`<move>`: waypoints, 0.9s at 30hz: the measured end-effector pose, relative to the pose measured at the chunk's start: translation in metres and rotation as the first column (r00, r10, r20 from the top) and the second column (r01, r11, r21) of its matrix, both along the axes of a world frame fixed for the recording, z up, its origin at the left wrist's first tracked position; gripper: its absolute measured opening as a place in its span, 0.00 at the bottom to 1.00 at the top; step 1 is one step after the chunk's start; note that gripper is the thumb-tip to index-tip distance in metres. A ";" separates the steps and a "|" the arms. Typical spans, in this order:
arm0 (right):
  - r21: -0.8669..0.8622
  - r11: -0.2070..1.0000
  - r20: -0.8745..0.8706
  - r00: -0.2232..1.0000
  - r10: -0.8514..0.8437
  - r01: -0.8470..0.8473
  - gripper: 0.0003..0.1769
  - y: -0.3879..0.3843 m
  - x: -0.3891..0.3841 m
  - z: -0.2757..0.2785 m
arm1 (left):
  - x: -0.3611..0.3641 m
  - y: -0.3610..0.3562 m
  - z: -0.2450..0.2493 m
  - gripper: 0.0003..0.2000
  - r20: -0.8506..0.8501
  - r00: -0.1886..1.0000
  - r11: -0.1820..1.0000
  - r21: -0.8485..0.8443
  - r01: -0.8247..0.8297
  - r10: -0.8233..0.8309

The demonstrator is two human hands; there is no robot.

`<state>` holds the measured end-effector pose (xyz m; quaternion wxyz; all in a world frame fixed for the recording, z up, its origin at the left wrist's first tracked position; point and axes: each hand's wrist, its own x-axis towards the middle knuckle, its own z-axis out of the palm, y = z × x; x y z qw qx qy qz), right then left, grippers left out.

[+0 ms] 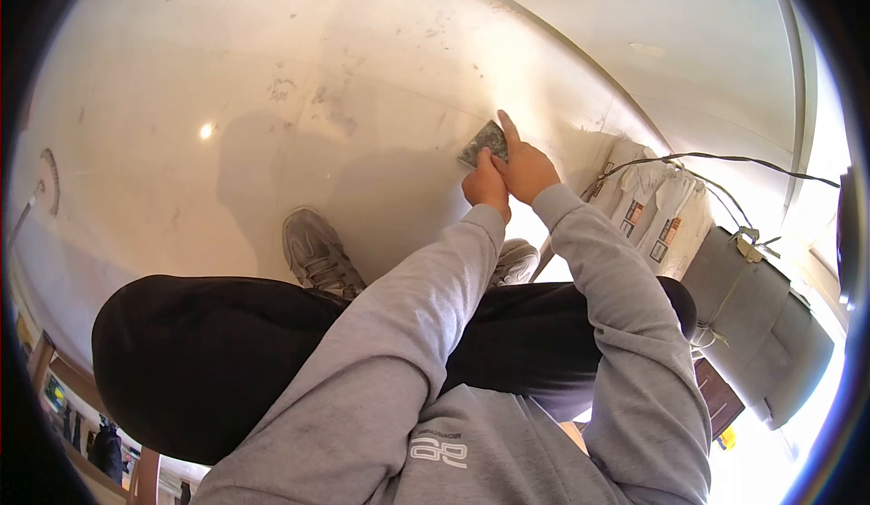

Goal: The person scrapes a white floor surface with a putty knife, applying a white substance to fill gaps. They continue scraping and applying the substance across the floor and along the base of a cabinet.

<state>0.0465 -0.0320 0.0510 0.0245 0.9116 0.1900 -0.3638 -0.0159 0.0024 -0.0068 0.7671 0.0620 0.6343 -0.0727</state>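
Note:
Both my hands meet at a dark grey, mottled flat square piece [481, 145], which lies against a pale, smudged surface [362, 70]. My left hand [488, 184] is closed at its lower edge, the thumb pressing on its face. Beside it, touching, my right hand [528, 170] is closed at the piece's right side with the index finger stretched out along that edge. Whether the piece has a handle inside my hands is hidden.
Stacked white sacks with printed labels [648, 206] stand to the right, with a dark cable [725, 156] running above them. A grey padded object [757, 324] tied with cord is farther right. My grey shoe [319, 253] is below left of my hands.

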 end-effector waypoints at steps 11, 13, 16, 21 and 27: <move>0.168 0.970 0.006 0.984 -0.179 0.175 0.27 0.004 -0.007 -0.024 | 0.010 0.024 -0.006 0.25 -0.012 0.999 0.982 0.182 0.048 -0.046; 0.094 0.983 0.005 0.987 -0.158 0.157 0.26 0.008 -0.009 -0.026 | 0.007 0.021 -0.011 0.25 -0.033 0.995 0.973 0.210 0.096 -0.091; 0.117 0.987 0.035 0.993 -0.116 0.111 0.26 0.010 -0.005 -0.028 | 0.013 0.026 -0.018 0.25 -0.026 0.995 0.965 0.242 0.100 -0.096; 0.153 0.971 0.050 0.980 -0.195 0.186 0.26 0.012 0.005 -0.026 | 0.022 0.022 -0.029 0.22 0.082 0.995 0.971 0.235 0.036 -0.057; 0.128 0.984 0.038 0.991 -0.126 0.120 0.27 0.001 0.041 -0.014 | 0.045 0.022 -0.012 0.17 0.214 0.976 0.997 -0.056 0.046 -0.033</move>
